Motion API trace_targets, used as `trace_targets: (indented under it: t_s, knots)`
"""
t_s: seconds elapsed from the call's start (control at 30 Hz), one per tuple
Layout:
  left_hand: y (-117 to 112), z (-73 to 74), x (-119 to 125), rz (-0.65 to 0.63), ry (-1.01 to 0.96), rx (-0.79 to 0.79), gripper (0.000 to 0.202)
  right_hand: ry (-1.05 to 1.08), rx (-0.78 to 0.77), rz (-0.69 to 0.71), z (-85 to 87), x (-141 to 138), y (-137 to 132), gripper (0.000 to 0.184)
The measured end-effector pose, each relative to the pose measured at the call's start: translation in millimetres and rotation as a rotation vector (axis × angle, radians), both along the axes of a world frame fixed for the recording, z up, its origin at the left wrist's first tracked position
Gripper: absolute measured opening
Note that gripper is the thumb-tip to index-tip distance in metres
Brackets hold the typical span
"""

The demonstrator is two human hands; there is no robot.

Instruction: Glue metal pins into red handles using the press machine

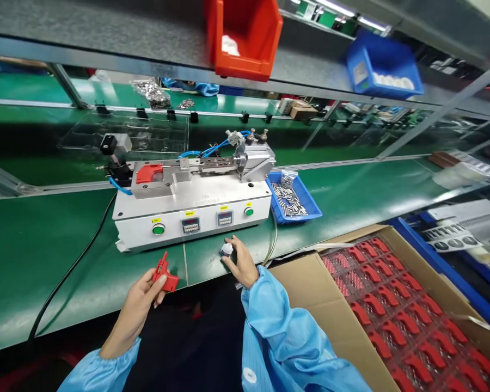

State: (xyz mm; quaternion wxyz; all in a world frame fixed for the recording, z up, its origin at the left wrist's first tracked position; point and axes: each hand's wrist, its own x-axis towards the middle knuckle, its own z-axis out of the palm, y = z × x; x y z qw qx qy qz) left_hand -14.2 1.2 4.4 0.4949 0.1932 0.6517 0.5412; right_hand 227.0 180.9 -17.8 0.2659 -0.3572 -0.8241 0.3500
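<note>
My left hand [149, 288] pinches a red plastic part [168, 277] with a narrow stem pointing up, held over the front edge of the bench. Thumb and fingers of my right hand [243, 262] curve around a small white-topped container [226, 249] at the bench surface. Its lower part looks dark and its contents are hidden. Behind both hands stands a white bench machine [196, 204] with green buttons and two small displays. Another red part [149, 173] lies in the fixture on the machine's top left.
Right of the machine, a blue bin [296, 219] holds small metal pins. A cardboard box [310, 288] with several red parts in clear trays stands at the right. Overhead, a shelf carries an orange bin [245, 68] and a blue bin [359, 76]. A black cable [71, 265] runs down the left.
</note>
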Motion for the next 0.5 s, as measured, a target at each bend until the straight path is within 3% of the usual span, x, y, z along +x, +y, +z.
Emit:
trace_targets:
  t_s: [0.07,0.13,0.2,0.27,0.33,0.4,0.5]
  knots:
    - [-5.7,-2.7,-2.1,0.017,0.000,-0.018,0.080,0.012,0.062,0.019,14.4,17.8,10.3,0.049]
    - [-13.2,-6.7,-2.6,0.043,-0.001,-0.029,0.086,0.042,0.144,-0.030,37.2,39.1,37.3,0.042]
    - [-20.5,-10.6,-2.3,0.064,-0.004,-0.035,0.089,-0.015,0.243,-0.171,64.1,60.0,80.7,0.030]
    - [-26.0,-12.5,-1.7,0.077,-0.013,-0.032,0.086,-0.234,0.293,-0.347,89.1,77.3,131.8,0.027]
    - [-29.4,-12.0,-1.3,0.089,-0.031,-0.026,0.083,-0.314,0.294,-0.419,105.9,89.7,177.5,0.026]
    - [-31.3,-10.0,-1.0,0.112,-0.051,-0.032,0.085,-0.381,0.282,-0.435,111.1,97.0,207.8,0.022]
    - [-33.8,-8.1,-1.1,0.170,-0.076,-0.046,0.089,-0.477,0.269,-0.407,100.0,99.8,223.4,0.023]
